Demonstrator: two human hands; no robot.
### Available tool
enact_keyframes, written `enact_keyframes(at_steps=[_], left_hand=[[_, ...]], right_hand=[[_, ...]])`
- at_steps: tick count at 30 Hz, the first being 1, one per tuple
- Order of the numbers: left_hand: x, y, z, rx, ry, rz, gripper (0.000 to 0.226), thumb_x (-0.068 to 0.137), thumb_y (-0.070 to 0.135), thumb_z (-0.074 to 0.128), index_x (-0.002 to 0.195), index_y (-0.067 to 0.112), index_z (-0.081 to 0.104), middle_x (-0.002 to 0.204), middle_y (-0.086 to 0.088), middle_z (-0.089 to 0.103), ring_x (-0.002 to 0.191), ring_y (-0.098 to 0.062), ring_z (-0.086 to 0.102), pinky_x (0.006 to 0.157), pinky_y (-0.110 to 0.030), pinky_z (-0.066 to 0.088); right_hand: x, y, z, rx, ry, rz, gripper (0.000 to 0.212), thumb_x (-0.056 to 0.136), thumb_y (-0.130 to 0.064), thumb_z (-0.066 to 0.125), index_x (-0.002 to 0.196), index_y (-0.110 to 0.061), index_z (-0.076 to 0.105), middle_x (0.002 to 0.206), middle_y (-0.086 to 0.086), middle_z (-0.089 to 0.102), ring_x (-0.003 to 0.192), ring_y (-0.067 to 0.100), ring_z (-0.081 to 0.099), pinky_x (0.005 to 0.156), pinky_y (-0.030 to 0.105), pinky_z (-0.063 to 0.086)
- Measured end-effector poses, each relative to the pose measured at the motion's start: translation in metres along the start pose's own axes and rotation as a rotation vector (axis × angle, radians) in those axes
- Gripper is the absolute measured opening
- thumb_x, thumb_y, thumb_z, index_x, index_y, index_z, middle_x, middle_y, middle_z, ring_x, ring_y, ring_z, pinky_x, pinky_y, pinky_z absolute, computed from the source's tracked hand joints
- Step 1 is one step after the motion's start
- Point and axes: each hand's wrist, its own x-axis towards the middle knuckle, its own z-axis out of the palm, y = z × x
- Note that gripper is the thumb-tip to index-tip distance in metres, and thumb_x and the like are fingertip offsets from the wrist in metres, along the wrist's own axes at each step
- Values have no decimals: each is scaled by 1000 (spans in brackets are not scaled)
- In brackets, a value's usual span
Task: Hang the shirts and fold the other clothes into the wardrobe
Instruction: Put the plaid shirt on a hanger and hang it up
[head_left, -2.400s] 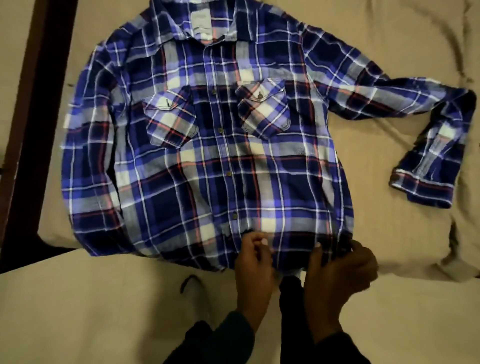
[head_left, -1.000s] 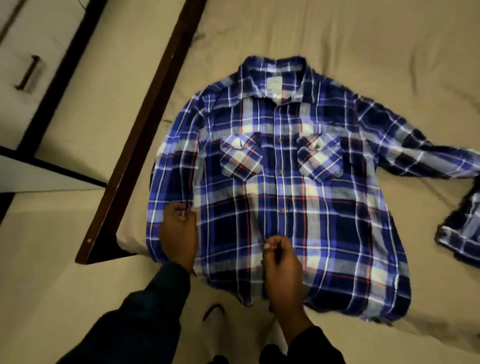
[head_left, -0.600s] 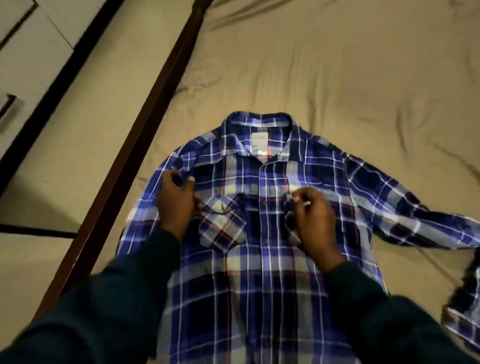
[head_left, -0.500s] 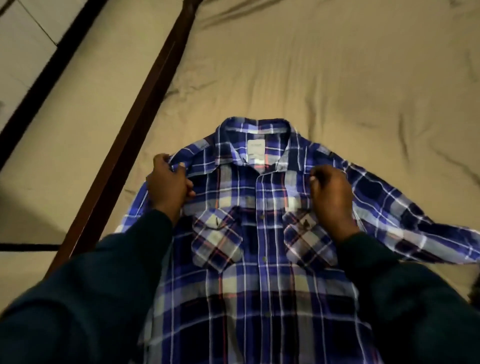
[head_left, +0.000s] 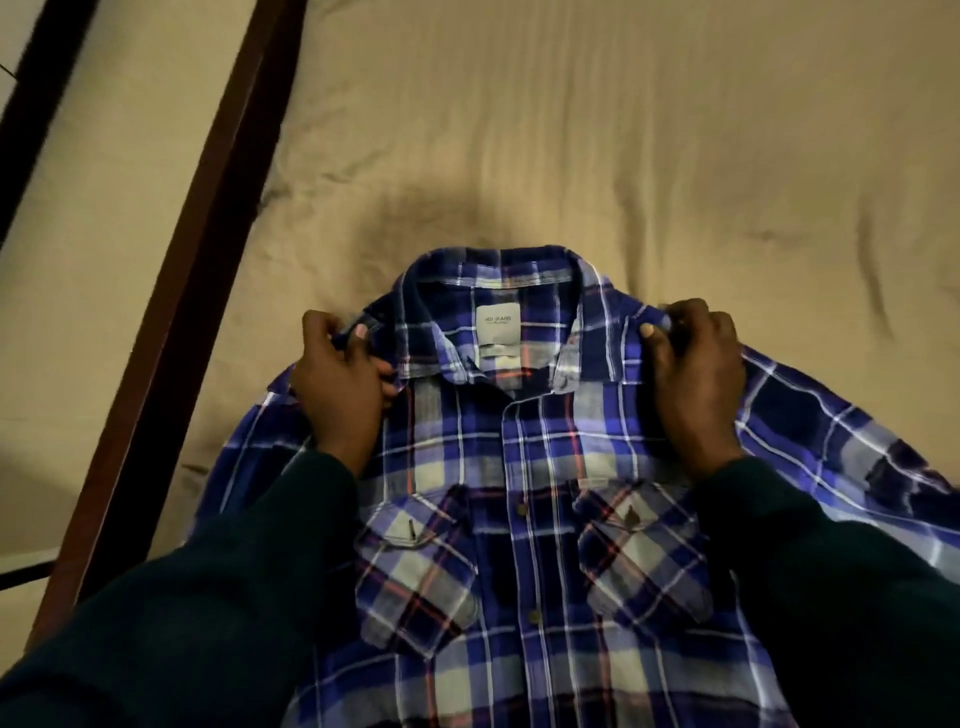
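A home bedroom: a bed (head_left: 649, 130) under a creased tan sheet, a dark wooden frame rail (head_left: 197, 249) running along its left edge.

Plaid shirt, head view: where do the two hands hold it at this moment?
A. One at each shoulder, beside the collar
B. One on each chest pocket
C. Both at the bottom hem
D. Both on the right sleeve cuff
A. The left hand and the right hand each pinch the plaid shirt at a shoulder, either side of the collar, as it lies front up on the bed sheet.
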Motion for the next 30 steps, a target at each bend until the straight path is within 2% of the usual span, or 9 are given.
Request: enact_keyframes(at_steps=[3, 6, 9, 12, 17, 21, 23, 26, 30], left_hand=[[4, 26, 18, -210, 24, 60, 23, 106, 11, 46, 92, 28, 41, 64, -14, 50, 48, -18, 46, 43, -27, 43], [26, 63, 60, -183, -13, 208, 27, 105, 9, 45, 89, 30, 40, 69, -15, 50, 51, -19, 48, 45, -29, 46], [51, 74, 109, -124, -40, 248, 19, 104, 9, 42, 97, 27, 44, 76, -8, 55, 57, -20, 50, 47, -35, 45], [65, 57, 137, 229, 75, 307, 21, 105, 21, 43, 117, 5, 47, 84, -9, 59, 66, -25, 52, 53, -30, 24], [70, 39, 151, 417, 176, 446, 26, 104, 31, 42, 121, 12, 45, 91, -10, 68, 78, -35, 61, 58, -24, 20], [54, 52, 152, 532, 85, 436, 39, 101, 26, 40, 136, 9, 45, 114, -11, 65, 95, -35, 62, 65, -38, 33], [17, 59, 146, 535, -15, 458, 50, 102, 25, 39, 149, 9, 36, 132, -14, 55, 114, -31, 54, 87, -40, 41], [-78, 47, 117, 561, -250, 442, 55, 106, 39, 31, 157, 17, 27, 161, -6, 31, 148, -24, 26, 121, -39, 21], [-142, -21, 55, 727, -414, 410, 58, 107, 50, 14, 160, 26, 10, 168, 7, 1, 155, -15, -4, 123, -40, 2]], right_hand=[[22, 3, -14, 39, 165, 20, 12, 95, -10, 53, 105, -5, 58, 110, 23, 53, 91, 33, 52, 72, 27, 29], [76, 9, -28, 11, 360, 79, 23, 89, -8, 45, 107, -1, 57, 117, 27, 51, 97, 38, 52, 85, 41, 35], [121, 29, -20, -36, 354, 167, 28, 87, -6, 44, 110, 4, 55, 126, 28, 47, 106, 41, 51, 91, 42, 34], [129, 49, 6, -135, 263, 76, 29, 91, -11, 49, 114, 6, 52, 125, 30, 47, 111, 45, 49, 93, 46, 30], [132, 66, 34, -182, 397, -8, 32, 93, -14, 44, 118, 2, 55, 121, 25, 52, 108, 41, 50, 89, 40, 31], [132, 64, 30, -202, 285, 10, 36, 93, -13, 41, 124, 2, 52, 128, 25, 48, 112, 42, 48, 90, 42, 32], [125, 49, 16, -219, 214, 25, 41, 94, -10, 41, 133, -1, 47, 137, 26, 42, 119, 43, 44, 96, 43, 32], [70, 16, -1, -211, 136, 55, 56, 101, -17, 43, 154, -12, 27, 162, 18, 16, 144, 38, 23, 115, 49, 23], [-78, -17, 12, -64, -173, -169, 62, 105, -34, 40, 159, -15, 16, 167, 5, 5, 154, 23, 3, 123, 43, 12]])
